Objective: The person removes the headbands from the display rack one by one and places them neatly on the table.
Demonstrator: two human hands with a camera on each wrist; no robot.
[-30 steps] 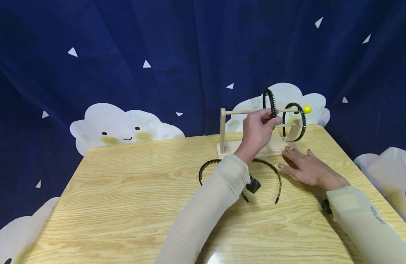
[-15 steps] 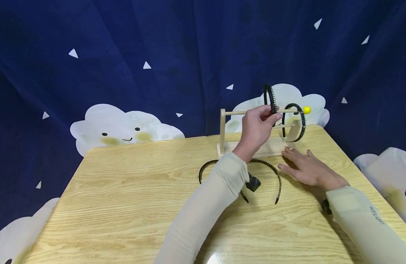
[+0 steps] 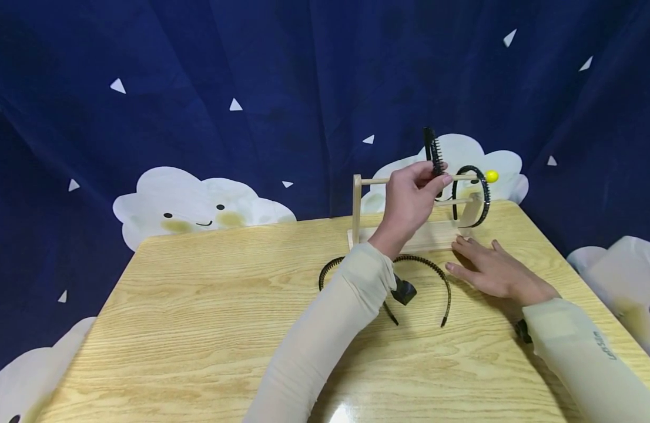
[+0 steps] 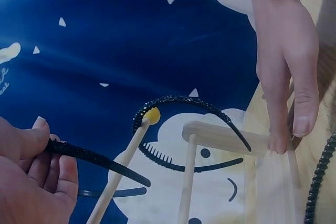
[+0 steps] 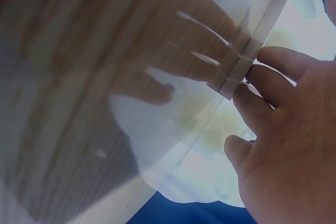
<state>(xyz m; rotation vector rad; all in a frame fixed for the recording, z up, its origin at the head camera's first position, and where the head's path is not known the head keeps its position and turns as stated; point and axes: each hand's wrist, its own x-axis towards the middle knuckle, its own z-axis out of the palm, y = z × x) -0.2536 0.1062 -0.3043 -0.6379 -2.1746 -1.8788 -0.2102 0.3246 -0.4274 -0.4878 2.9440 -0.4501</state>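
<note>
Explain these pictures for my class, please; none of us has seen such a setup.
There is no robot here, only a person's two bare hands. The wide picture looks forward and down from the person's head; the two smaller ones look from the left and right wrists. The left hand pinches a black headband near the top bar of a wooden rack. The right hand touches the rack's base with its fingertips. A second headband hangs on that bar, beside a yellow knob. More headbands lie on the table, partly hidden by the left arm.
</note>
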